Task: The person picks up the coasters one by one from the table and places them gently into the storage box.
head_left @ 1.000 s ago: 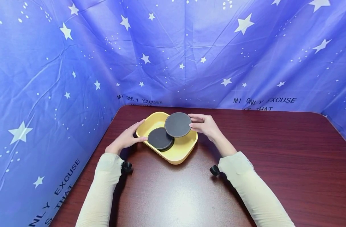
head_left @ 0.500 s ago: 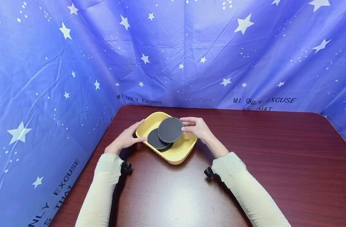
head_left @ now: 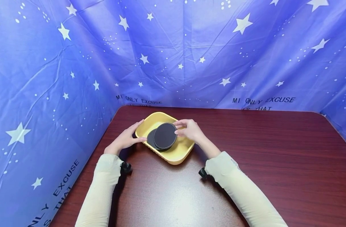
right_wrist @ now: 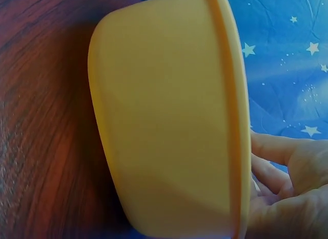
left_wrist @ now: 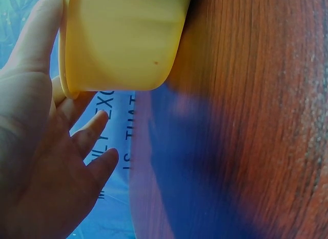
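A yellow plastic tub (head_left: 176,160) with rounded corners stands on the table. My left hand (head_left: 124,137) holds its left corner, thumb over the near rim and fingers along the far-left rim; the left wrist view shows the hand's other fingers loosely extended beside the tub (left_wrist: 128,44). Inside, a stack of black round coasters (head_left: 151,140) lies near the thumb. Over that stack my right hand (head_left: 191,130) pinches another black coaster (head_left: 165,136) by its right edge, slightly tilted and covering most of the stack. In the right wrist view, the tub wall (right_wrist: 169,111) hides the held coaster.
The dark red wood-grain table (head_left: 264,151) extends to the right and toward the front. A blue cloth (head_left: 167,41) with white stars hangs behind and to the left. Black wrist devices (head_left: 202,172) sit at both sleeve cuffs.
My right hand has moved left and toward me, bringing its coaster from above the tub's far right side to over the stack. My left hand stays at the tub's corner.
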A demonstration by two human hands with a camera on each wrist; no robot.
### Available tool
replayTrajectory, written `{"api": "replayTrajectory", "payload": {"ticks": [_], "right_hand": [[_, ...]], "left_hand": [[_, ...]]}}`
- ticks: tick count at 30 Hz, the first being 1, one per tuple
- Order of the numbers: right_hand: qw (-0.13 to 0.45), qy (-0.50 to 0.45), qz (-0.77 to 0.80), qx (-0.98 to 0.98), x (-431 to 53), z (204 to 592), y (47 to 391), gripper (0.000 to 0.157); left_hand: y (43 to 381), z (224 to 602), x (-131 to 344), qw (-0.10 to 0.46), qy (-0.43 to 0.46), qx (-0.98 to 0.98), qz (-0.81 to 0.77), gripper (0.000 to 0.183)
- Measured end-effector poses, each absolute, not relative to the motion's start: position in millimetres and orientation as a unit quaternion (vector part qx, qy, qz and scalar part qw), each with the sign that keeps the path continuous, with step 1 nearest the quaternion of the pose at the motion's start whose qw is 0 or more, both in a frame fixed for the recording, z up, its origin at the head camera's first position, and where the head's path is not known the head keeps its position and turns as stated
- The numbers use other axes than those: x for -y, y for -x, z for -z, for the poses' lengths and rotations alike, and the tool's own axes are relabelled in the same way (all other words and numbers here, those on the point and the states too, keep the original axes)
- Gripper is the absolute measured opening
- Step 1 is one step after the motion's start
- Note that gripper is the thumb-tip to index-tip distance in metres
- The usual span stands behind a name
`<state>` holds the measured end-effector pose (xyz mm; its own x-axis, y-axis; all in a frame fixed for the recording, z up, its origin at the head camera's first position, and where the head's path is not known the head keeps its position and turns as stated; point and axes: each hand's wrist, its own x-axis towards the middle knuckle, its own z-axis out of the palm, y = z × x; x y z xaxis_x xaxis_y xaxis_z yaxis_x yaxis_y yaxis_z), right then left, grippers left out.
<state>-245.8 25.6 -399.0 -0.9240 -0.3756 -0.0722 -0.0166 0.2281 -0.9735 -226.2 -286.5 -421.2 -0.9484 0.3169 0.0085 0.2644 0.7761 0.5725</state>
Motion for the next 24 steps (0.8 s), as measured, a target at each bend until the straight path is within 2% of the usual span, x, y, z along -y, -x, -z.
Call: {"api": "replayTrajectory", "payload": {"ticks": [13,24], "right_hand": [[0.134,0.092,0.587,-0.793,-9.6,404.6,244.0,0.039],[0.138,0.13,0.523,-0.831,-9.2,405.5,241.7,0.033]], "left_hand": [[226.3,420.0,285.8,0.041,-0.158,-0.939,-0.301,0.093],[226.1,420.6,286.0,0.041,-0.156,-0.939,-0.304,0.093]]}}
